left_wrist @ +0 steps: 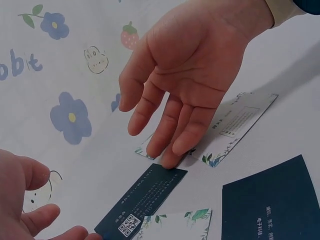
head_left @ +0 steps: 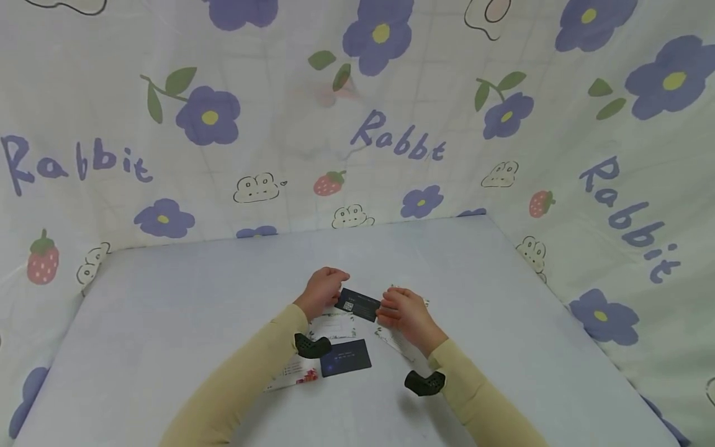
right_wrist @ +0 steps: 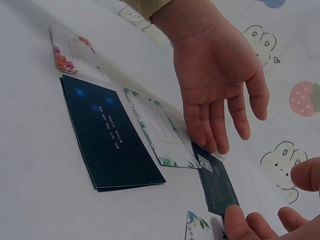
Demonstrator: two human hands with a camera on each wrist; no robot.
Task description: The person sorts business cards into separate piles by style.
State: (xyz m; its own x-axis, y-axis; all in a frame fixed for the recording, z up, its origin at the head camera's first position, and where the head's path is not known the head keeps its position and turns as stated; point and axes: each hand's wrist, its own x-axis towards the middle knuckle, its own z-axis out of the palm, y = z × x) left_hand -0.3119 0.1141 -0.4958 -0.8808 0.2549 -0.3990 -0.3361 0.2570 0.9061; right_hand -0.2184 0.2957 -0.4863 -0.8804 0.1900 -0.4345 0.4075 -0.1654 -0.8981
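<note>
A dark card with a QR code (head_left: 357,304) (left_wrist: 142,200) (right_wrist: 216,185) lies flat on the pale table (head_left: 167,298) between my two hands. My left hand (head_left: 324,290) (right_wrist: 220,75) has straight fingers, and their tips touch the card's left end. At the card's other end, my right hand (head_left: 403,312) (left_wrist: 190,75) is also open, its fingertips on the edge. Neither hand curls round the card.
Near my wrists lie a white leafy card (head_left: 335,324) (right_wrist: 160,127), a dark blue card (head_left: 345,358) (right_wrist: 110,135) and a red-flowered card (head_left: 290,374) (right_wrist: 75,52). Another white leafy card (left_wrist: 235,125) lies under my right hand. Flowered cloth (head_left: 212,118) walls the table's back and sides.
</note>
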